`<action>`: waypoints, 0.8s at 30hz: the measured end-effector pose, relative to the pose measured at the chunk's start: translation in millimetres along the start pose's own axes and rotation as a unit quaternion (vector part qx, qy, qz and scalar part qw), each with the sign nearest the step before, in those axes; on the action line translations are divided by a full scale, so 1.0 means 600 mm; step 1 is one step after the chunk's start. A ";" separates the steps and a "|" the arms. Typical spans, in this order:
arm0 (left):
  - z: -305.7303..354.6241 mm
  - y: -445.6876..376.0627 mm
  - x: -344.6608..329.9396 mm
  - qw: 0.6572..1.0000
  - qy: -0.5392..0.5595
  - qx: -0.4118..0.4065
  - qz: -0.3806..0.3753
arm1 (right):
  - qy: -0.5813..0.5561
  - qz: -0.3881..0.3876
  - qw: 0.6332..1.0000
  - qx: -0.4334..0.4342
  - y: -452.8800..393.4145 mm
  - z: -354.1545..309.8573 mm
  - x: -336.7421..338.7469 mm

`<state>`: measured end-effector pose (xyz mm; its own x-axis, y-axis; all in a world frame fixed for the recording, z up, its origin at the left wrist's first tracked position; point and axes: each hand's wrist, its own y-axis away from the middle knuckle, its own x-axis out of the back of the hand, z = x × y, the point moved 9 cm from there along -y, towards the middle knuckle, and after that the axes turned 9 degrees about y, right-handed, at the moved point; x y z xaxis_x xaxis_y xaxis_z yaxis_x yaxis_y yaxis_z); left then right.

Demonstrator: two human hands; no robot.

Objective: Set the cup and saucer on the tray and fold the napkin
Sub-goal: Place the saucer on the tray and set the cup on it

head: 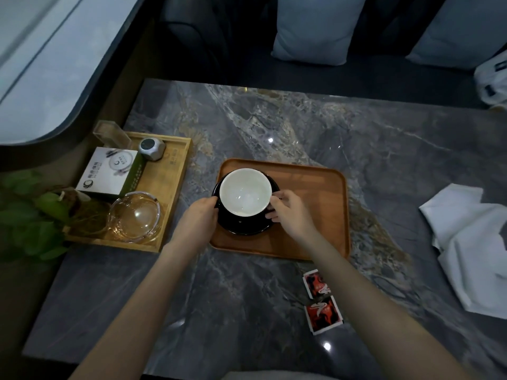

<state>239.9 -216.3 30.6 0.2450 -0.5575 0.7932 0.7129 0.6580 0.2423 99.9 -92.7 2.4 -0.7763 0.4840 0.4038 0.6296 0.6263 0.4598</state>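
Observation:
A cup (245, 191), white inside and dark outside, stands on a black saucer (244, 224) over the left half of the brown wooden tray (315, 215). My left hand (199, 215) grips the saucer's left rim. My right hand (288, 209) holds the right side, with fingers against the cup and the saucer's edge. Whether the saucer rests on the tray or hangs just above it cannot be told. A crumpled white napkin (472, 242) lies unfolded on the marble table (384, 138) at the right edge.
A light wooden tray (175, 176) at the left holds a white box (109, 171), a glass ashtray (134, 216) and a small silver cube (151, 148). Green leaves (30, 220) overhang it. Two red sachets (321, 300) lie near the front. Cushions (315, 28) sit behind the table.

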 end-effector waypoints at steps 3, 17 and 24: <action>0.012 -0.001 0.011 0.999 -0.045 -0.012 0.011 | 0.051 -0.027 0.998 0.025 0.009 -0.003 0.015; 0.246 0.033 -0.010 0.977 -0.106 -0.170 0.077 | 0.248 0.114 0.960 0.063 0.085 0.031 0.222; 0.435 0.061 -0.132 0.940 -0.072 -0.332 0.039 | 0.144 0.298 0.941 0.068 0.170 0.088 0.418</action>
<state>74.8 -16.0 122.5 0.2565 -0.4156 0.8726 0.9609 0.2071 -0.1838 -32.2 124.8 109.0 -0.2339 0.6004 0.7648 0.9254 0.3788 -0.0144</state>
